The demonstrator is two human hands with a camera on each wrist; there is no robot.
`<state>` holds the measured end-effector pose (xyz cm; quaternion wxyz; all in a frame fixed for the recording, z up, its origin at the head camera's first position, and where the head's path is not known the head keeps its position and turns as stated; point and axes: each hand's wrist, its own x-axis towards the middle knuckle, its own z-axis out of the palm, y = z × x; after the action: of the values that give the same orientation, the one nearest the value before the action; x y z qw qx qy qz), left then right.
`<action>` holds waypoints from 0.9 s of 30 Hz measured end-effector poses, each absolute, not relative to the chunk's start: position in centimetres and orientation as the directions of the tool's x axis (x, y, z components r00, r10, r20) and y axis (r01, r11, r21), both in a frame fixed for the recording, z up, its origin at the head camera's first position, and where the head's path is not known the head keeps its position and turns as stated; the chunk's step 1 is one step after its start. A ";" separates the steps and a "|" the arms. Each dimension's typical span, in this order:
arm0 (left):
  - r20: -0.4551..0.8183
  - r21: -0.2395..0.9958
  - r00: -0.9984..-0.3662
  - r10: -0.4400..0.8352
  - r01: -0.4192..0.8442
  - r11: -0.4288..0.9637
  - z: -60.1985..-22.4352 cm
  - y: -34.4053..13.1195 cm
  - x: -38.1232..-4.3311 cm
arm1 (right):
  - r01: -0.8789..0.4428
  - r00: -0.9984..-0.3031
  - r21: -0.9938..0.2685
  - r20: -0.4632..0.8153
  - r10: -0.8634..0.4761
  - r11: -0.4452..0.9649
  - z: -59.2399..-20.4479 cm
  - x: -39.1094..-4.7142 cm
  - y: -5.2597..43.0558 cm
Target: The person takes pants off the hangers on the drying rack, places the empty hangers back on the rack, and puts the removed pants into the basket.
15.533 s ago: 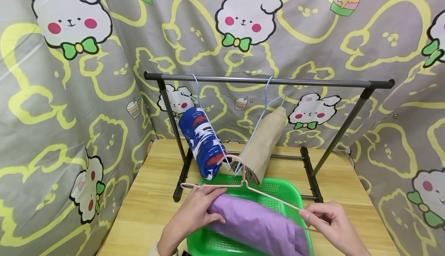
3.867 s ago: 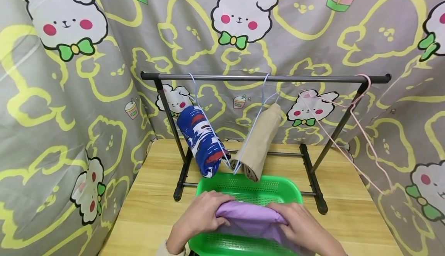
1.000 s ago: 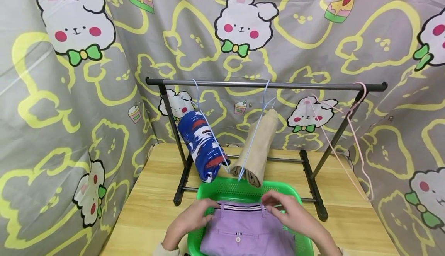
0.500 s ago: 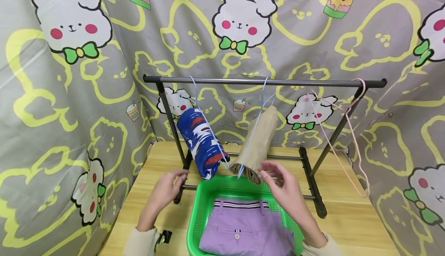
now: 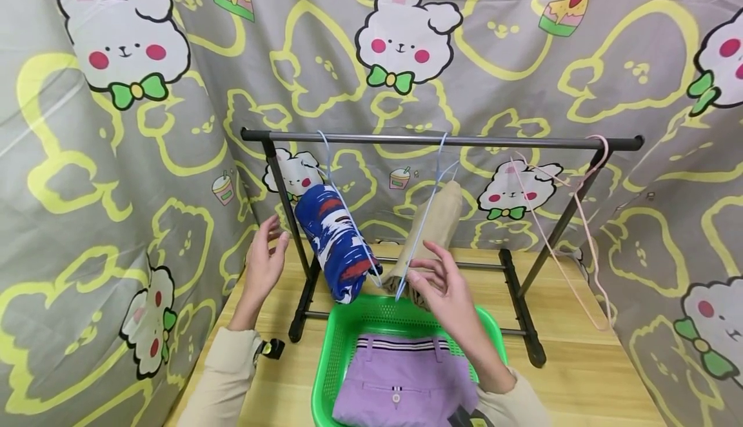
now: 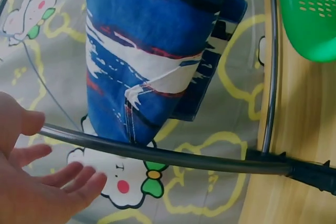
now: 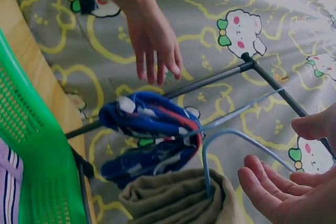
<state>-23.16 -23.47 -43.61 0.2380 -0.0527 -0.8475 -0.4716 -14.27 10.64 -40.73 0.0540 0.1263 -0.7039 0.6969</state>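
Note:
Purple trousers with belt loops and a buttoned pocket lie folded in a green basket. Behind it, rolled blue, white and red patterned cloth and a rolled beige garment hang from a black rack on light blue hangers. My left hand is raised beside the rack's left post, fingers apart and holding nothing. In front of the beige roll is my right hand; the right wrist view shows its relaxed fingers apart from the blue hanger.
An unladen pink hanger hooks over the bar's right end. The rack's feet stand on a wooden table. Grey patterned curtain surrounds the back and sides.
The pink hanger moved from my hands onto the rack. The purple roll was unrolled, folded and let go in the basket. Both hands have since risen towards the hanging rolls.

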 end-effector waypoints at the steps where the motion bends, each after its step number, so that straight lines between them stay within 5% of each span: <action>1: 0.442 0.783 -0.885 -0.143 0.303 0.543 -43.5 -23.5 -23.6 | -0.241 -0.963 -0.970 0.243 -0.113 -0.031 -40.7 -14.3 10.5; 9: 0.395 0.856 -0.896 -0.204 0.279 0.435 -43.5 -23.7 -26.9 | -0.196 -0.955 -0.963 0.230 -0.187 -0.185 -40.6 -14.6 10.0; 27: 0.395 0.879 -0.864 -0.312 0.257 0.401 -43.6 -23.4 -29.2 | -0.182 -0.969 -0.939 0.222 -0.111 -0.290 -40.5 -13.8 12.2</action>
<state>-29.21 -23.45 -43.61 0.2598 0.0172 -0.7956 -0.5471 -13.81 12.20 -40.50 0.0225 0.1229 -0.5953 0.7938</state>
